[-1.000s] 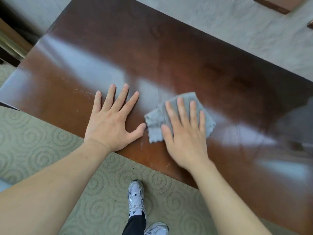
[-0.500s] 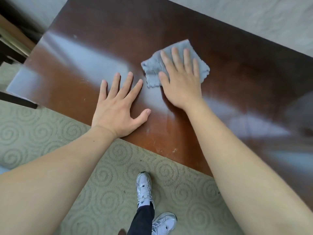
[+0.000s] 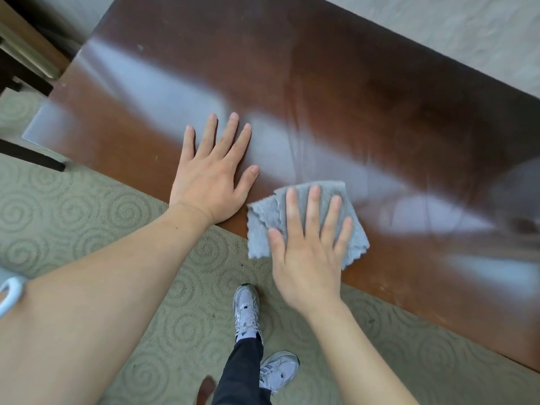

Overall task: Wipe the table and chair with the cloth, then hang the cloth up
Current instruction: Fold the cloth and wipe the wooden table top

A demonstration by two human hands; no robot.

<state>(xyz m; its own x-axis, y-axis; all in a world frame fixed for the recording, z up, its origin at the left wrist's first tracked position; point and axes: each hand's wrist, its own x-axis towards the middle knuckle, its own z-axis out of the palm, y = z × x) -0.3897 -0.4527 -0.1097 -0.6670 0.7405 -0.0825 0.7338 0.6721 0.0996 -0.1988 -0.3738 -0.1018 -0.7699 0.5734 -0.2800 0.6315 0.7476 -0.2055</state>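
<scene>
The small grey fleecy cloth [image 3: 347,206] is lying at the near edge of the dark glossy wooden table [image 3: 365,92], one corner overhanging the rim, and I am pressing it flat under my right hand [image 3: 306,252]. My fingers [image 3: 312,209] are lying straight and a little apart on top of it, not curled round it, so that the whole palm is bearing down and the fabric is rubbing the wood rather than bunching. My left hand [image 3: 210,173] is resting just beside it, fingers splayed on the bare top; I judge that it is propping my weight as I am leaning over. Nearer to me, my white trainers [image 3: 247,309] are standing on the pale green swirl-patterned carpet [image 3: 87,217]. Beyond my hands the tabletop is stretching away, shining with window light, and nothing on it is blocking the cloth's path. At the far left a dark piece of furniture [image 3: 26,74] is showing, too cropped to identify.
</scene>
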